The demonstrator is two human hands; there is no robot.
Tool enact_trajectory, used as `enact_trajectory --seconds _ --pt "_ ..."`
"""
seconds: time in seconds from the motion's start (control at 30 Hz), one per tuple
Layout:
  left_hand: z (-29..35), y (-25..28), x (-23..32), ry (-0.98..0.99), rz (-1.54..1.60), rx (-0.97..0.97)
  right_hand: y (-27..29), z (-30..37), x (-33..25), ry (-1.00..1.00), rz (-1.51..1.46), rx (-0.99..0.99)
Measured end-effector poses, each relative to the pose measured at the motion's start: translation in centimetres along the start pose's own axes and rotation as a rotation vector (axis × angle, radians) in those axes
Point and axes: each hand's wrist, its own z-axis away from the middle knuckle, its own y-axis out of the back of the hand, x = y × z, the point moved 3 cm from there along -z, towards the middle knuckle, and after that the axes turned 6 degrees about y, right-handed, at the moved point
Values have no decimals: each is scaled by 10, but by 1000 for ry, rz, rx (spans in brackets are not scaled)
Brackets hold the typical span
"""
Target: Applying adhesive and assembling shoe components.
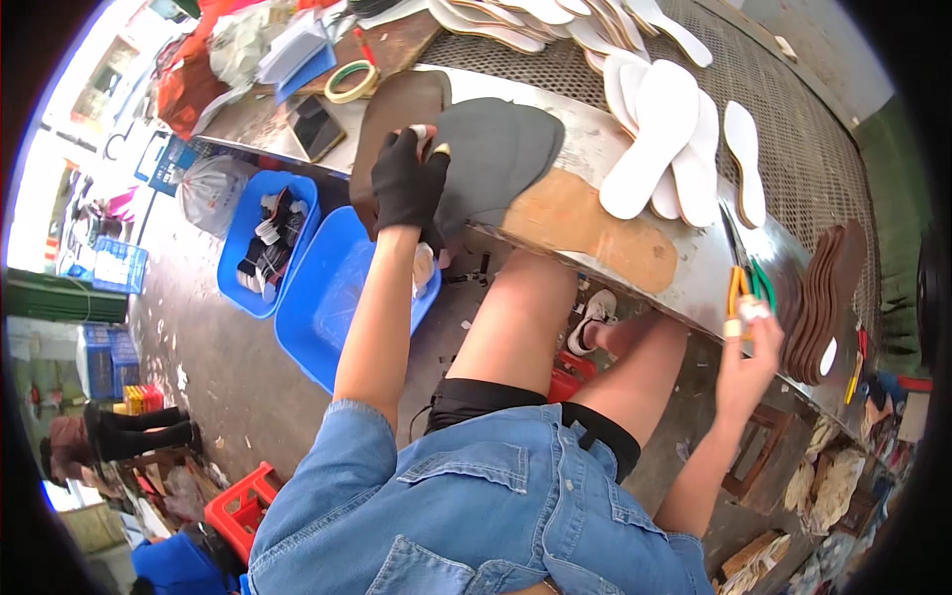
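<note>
My left hand, in a black fingerless glove, is closed over the edge of a dark brown sole-shaped piece at the table's front. Right beside it lie overlapping dark grey pieces. A tan insole-shaped sheet rests along the table edge. My right hand, with white wraps on its fingers, is at the handles of scissors with orange grips and scissors with green grips. Its fingers are apart; whether they touch the handles is unclear.
White insoles lie piled on the metal table, with more at the back. Brown soles stand stacked at right. A tape roll and phone lie at left. Blue bins and a red stool stand on the floor.
</note>
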Motion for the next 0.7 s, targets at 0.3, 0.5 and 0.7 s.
enact_trajectory --seconds 0.3,0.5,0.7 --pt "-98 -60 -24 -101 -468 -205 -74 11 -109 154 -413 -282" --pt "-93 -40 -32 -44 -134 -247 -77 1 -92 209 -364 -210" --pt "-22 51 85 132 978 -829 -96 -57 -56 -167 -474 31"
